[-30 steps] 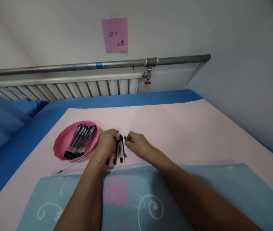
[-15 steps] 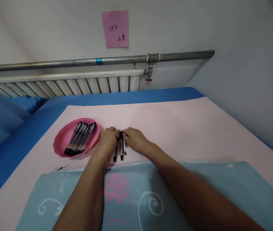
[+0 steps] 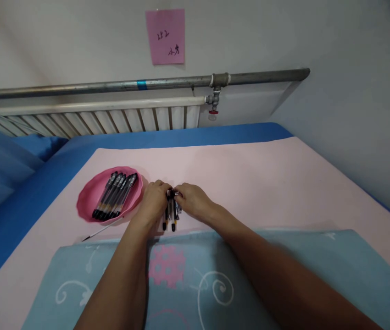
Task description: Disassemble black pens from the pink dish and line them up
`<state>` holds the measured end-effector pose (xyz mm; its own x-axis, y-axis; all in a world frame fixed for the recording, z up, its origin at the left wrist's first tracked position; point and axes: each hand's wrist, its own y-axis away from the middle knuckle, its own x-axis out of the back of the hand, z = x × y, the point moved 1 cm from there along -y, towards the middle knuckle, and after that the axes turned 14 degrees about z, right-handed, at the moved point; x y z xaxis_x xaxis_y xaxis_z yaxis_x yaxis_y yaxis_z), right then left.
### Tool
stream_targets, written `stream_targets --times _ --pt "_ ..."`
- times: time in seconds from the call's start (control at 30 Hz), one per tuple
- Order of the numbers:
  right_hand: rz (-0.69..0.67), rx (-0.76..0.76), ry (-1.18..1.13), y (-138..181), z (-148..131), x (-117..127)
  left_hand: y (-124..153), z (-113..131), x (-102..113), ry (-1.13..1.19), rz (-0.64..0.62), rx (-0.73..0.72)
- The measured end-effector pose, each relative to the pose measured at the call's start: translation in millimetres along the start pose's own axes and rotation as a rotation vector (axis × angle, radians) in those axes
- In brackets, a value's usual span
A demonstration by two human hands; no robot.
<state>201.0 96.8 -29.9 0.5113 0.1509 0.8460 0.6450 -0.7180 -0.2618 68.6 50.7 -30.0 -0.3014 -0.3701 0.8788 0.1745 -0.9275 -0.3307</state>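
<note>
My left hand (image 3: 154, 201) and my right hand (image 3: 192, 200) meet over a small bunch of black pens (image 3: 170, 215) lying on the pink sheet (image 3: 257, 178). Both hands have their fingers curled and pinched around the pens' upper ends; the lower ends stick out toward me. A pink plate (image 3: 90, 197) to the left holds several more black pens (image 3: 115, 195) laid side by side. A thin pen refill (image 3: 100, 231) lies loose just below the plate.
A light blue patterned cloth (image 3: 215, 279) covers the near part of the surface under my forearms. Blue bedding (image 3: 26, 201) borders the pink sheet on the left and far side. Behind run a radiator (image 3: 112, 121), a metal pipe (image 3: 140, 85) and a wall with a pink note (image 3: 165, 36).
My right hand moved left until it met my left hand, and the loose pens were pushed together into a tighter bunch. The plate and its pens stayed put.
</note>
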Motion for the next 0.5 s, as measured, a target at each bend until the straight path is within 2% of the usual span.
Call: stream_targets --times 0.13,0.2,0.37,0.5 --pt "0.031 -0.025 -0.024 -1 1 2 0 -3 11 -0.013 0.052 0.064" --pt "0.052 -0.052 -0.043 -2 3 4 2 -1 20 -0.054 0.037 0.113" --pt "0.064 -0.065 -0.05 -2 4 5 9 8 35 -0.242 -0.114 0.161" --pt "0.062 -0.053 -0.052 -1 5 5 14 12 40 -0.372 -0.287 0.164"
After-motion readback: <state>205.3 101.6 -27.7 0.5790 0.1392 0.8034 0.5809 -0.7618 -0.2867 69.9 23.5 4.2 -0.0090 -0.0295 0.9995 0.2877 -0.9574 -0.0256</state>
